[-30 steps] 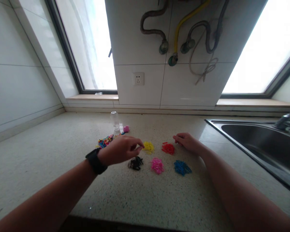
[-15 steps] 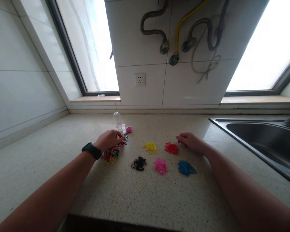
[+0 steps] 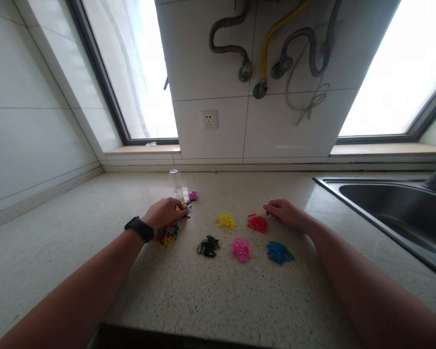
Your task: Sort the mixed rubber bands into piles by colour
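My left hand (image 3: pixel 166 212), a dark watch on its wrist, is closed in a pinch at the far end of a pile of mixed small rubber bands (image 3: pixel 166 235). Part of that pile is hidden under the hand. Just right of the red rubber bands (image 3: pixel 257 223), my right hand (image 3: pixel 282 211) rests on the counter, thumb and fingers together; whether anything is between them is too small to tell. Sorted heaps lie between the hands: yellow rubber bands (image 3: pixel 225 222), black rubber bands (image 3: pixel 208 246), pink rubber bands (image 3: pixel 241 250) and blue rubber bands (image 3: pixel 279 252).
A clear plastic bottle (image 3: pixel 175 182) stands behind my left hand, with a small pink object (image 3: pixel 193 195) beside it. A steel sink (image 3: pixel 327 183) is set into the speckled counter (image 3: pixel 210 295) at right. Tiled wall with hoses rises behind.
My left hand has shifted very slightly over the mixed pile, its fingers curling down a little. The right hand and the sorted heaps stay put.
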`<state>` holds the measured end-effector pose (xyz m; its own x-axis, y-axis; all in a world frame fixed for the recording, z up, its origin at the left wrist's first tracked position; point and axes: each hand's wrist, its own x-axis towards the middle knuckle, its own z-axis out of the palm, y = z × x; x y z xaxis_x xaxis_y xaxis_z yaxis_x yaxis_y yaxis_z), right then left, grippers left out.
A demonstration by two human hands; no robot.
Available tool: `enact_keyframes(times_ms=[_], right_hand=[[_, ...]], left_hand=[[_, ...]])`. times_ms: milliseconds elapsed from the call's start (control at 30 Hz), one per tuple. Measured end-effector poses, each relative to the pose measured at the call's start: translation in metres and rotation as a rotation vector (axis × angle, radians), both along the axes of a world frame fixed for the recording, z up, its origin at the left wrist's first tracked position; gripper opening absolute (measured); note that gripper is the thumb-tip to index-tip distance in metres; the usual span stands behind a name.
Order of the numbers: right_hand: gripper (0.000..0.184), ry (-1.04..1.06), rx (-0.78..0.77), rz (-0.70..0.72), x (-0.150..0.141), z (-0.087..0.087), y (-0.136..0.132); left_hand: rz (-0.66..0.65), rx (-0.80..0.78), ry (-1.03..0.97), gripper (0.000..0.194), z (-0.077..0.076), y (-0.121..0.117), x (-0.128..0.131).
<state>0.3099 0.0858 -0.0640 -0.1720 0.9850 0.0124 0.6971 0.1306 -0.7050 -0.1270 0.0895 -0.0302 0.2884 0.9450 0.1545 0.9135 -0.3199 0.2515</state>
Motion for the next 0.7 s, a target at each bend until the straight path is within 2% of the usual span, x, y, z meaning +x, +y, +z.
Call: enact_keyframes(times_ms=[367, 700], right_hand=[[0.055, 0.0, -0.016, -0.018, -0.002, 0.002, -0.001], [0.05, -0.021, -0.002, 0.016, -0.002, 0.004, -0.002]], left_hand=[[-0.016, -0.011, -0.091, 0.039, 0.001, -0.001, 0.001], [-0.083, -0.135, -0.389, 0.044, 0.01, -0.007, 0.02]])
